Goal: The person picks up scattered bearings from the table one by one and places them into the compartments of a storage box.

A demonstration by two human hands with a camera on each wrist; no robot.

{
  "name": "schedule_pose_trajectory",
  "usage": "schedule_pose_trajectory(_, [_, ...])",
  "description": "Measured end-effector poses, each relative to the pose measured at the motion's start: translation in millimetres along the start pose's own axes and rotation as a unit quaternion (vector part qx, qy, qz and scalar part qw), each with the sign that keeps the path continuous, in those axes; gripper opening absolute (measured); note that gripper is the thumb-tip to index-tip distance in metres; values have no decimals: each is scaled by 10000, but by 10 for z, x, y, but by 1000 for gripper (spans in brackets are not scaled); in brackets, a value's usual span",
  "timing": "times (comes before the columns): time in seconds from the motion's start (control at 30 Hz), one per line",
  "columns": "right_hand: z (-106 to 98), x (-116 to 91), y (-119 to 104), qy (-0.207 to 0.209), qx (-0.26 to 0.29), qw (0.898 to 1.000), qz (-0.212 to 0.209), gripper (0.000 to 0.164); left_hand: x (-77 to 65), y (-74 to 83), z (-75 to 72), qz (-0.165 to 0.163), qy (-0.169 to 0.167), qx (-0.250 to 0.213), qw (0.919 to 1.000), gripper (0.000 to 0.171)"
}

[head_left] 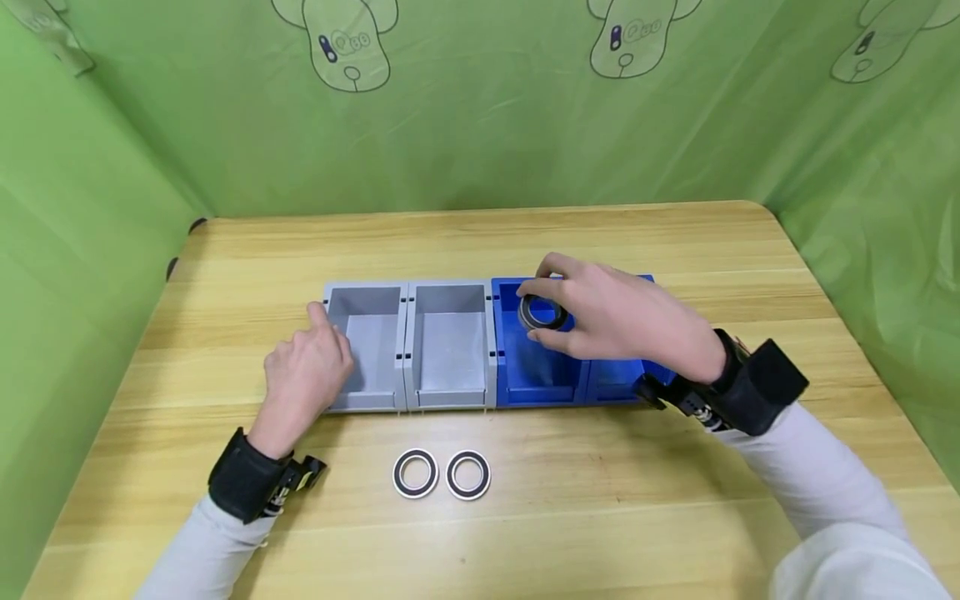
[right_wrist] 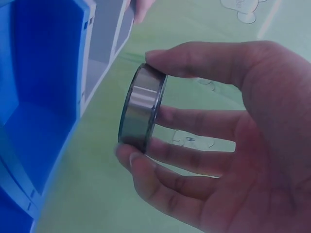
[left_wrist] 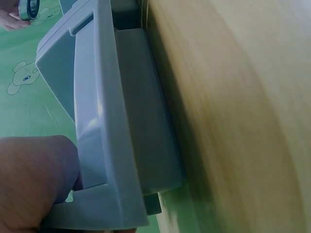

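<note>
Pinched between the thumb and fingers of my right hand (head_left: 611, 317) is a ball bearing (right_wrist: 142, 107), a metal ring with a dark face. It is above the left blue bin (head_left: 534, 371) in the head view, edge-on in the right wrist view. My left hand (head_left: 303, 375) grips the side wall of the leftmost grey bin (left_wrist: 90, 111), its thumb over the rim. Two more bearings, a left one (head_left: 399, 473) and a right one (head_left: 452, 476), lie flat on the table before the bins.
A second grey bin (head_left: 450, 350) joins the first, and a right blue bin (head_left: 617, 375), partly covered by my right arm, ends the row. The wooden table (head_left: 570, 533) has green fabric walls (head_left: 480, 150) at its back and sides.
</note>
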State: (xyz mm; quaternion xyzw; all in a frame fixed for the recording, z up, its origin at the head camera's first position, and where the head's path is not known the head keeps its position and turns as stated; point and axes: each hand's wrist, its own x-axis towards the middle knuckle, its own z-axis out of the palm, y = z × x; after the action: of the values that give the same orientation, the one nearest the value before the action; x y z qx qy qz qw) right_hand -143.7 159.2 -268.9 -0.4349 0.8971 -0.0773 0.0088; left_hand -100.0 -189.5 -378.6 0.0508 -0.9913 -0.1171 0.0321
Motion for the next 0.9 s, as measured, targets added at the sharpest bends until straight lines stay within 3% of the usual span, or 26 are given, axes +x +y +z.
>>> schedule_pose_trajectory(0.57, [285,229,116,-757,208,9966,261,50,-11,7,9,18,103,38,9999,28])
schedule_pose_trajectory(0.9, [495,345,176,-1226,184,9902,645,48,-10,5,15,29,163,36,9999,29])
